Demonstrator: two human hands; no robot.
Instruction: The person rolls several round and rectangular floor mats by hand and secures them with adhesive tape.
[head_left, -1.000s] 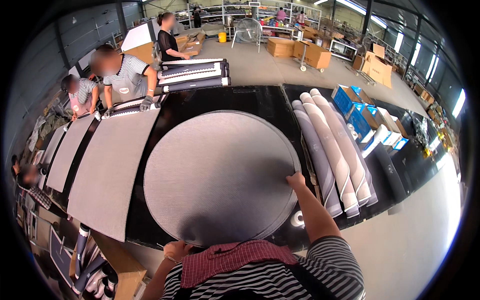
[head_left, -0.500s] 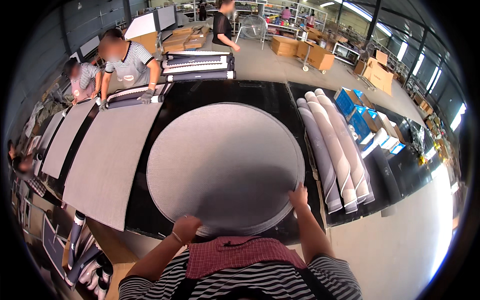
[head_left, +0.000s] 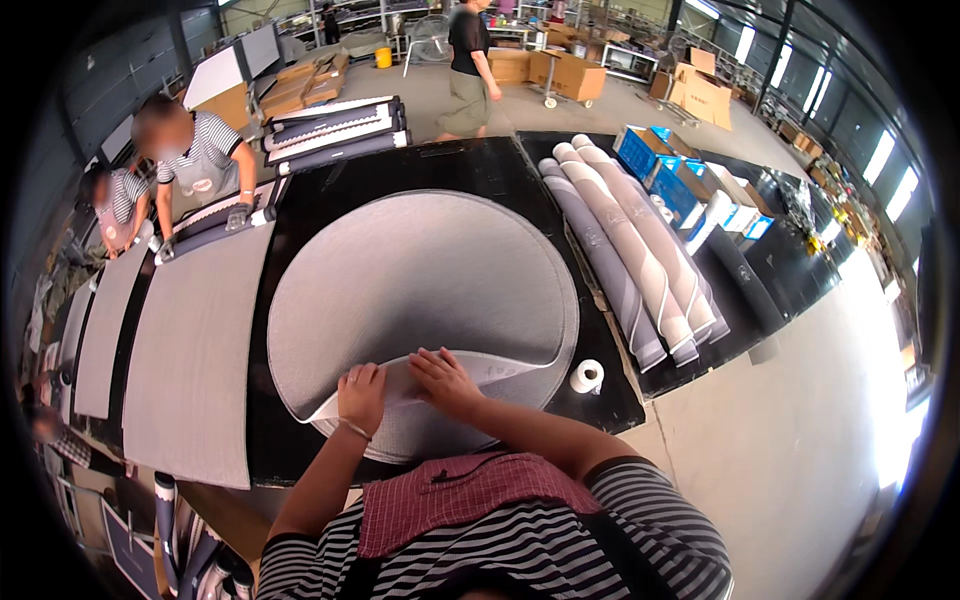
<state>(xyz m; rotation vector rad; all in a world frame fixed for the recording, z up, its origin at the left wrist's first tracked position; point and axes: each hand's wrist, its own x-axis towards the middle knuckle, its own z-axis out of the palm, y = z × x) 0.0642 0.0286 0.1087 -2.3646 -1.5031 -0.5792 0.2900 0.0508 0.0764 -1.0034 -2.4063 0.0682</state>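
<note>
A large round grey rug point(head_left: 420, 260) lies in front of me, on top of at least one other round rug whose edge shows beneath it. The near part of the top rug is lifted and folded away from me, showing its pale underside point(head_left: 490, 372). My left hand point(head_left: 361, 397) grips the raised fold with fingers curled over it. Beside it, my right hand point(head_left: 445, 385) rests on the fold, its fingers stretched out and apart. A small white roll point(head_left: 587, 376) stands right of the rug.
Rolled rugs point(head_left: 635, 250) lie on the black table point(head_left: 300, 210) to the right, with blue boxes point(head_left: 670, 180) beyond them. At left, two co-workers point(head_left: 205, 150) handle long grey mats point(head_left: 190, 360). Another person point(head_left: 468, 70) stands behind the table. Rolls fill a carton point(head_left: 215, 515) at lower left.
The near edge of the top rug has been lifted and folded away from me. My hands have come together at its middle, the right one moving left. The view has shifted rightward.
</note>
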